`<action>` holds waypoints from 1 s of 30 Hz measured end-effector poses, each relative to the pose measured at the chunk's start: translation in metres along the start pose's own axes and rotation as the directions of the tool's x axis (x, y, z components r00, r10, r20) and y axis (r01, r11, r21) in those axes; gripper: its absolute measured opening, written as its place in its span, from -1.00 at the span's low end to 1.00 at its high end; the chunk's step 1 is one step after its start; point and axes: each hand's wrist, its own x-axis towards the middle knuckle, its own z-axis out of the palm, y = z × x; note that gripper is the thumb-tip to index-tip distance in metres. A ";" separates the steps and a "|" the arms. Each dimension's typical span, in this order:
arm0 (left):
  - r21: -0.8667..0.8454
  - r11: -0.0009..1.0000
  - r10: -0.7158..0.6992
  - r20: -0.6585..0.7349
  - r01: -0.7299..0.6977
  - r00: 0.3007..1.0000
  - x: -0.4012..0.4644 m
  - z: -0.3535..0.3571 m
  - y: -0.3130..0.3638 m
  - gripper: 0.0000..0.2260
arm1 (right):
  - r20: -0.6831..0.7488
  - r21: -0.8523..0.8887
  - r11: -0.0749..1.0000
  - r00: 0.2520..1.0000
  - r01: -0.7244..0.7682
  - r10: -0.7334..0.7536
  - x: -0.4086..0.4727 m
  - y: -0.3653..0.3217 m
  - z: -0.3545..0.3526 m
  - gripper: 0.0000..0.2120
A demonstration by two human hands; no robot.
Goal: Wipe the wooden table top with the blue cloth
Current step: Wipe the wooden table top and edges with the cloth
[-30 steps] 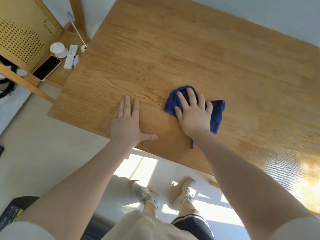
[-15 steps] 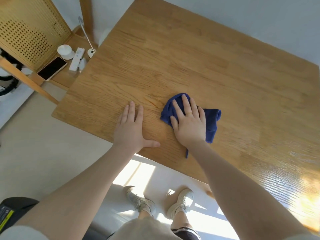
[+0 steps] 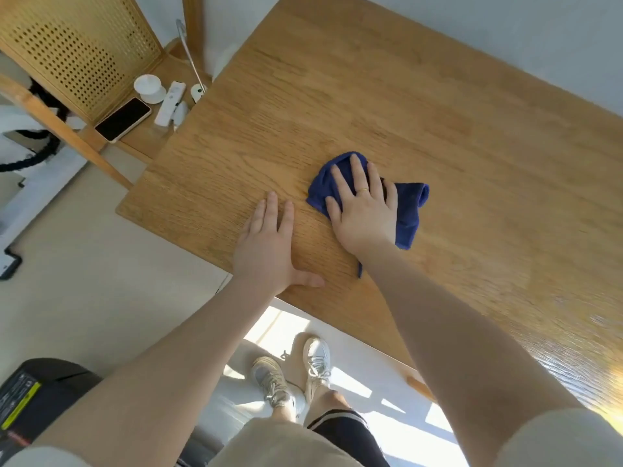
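The right hand's (image 3: pixel 365 214) fingers (image 3: pixel 357 171) lie straight and spread, pressing the blue cloth (image 3: pixel 409 210) flat on the wooden surface (image 3: pixel 421 106) near its front edge. The left hand (image 3: pixel 268 251) rests open just beside it, bracing. The cloth looks soft, light and bunched, probably sliding easily; a flat palm on its middle should hold it best.

Both arms outstretched, left hand (image 3: pixel 266 246) and right hand (image 3: pixel 362 210) flat, fingers straight, palms down.
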 end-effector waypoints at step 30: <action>0.040 0.963 -0.268 0.040 0.267 0.963 0.020 -0.055 -0.085 -0.09 | 0.003 0.020 0.930 0.931 0.366 -0.366 0.017 -0.006 0.000 -0.47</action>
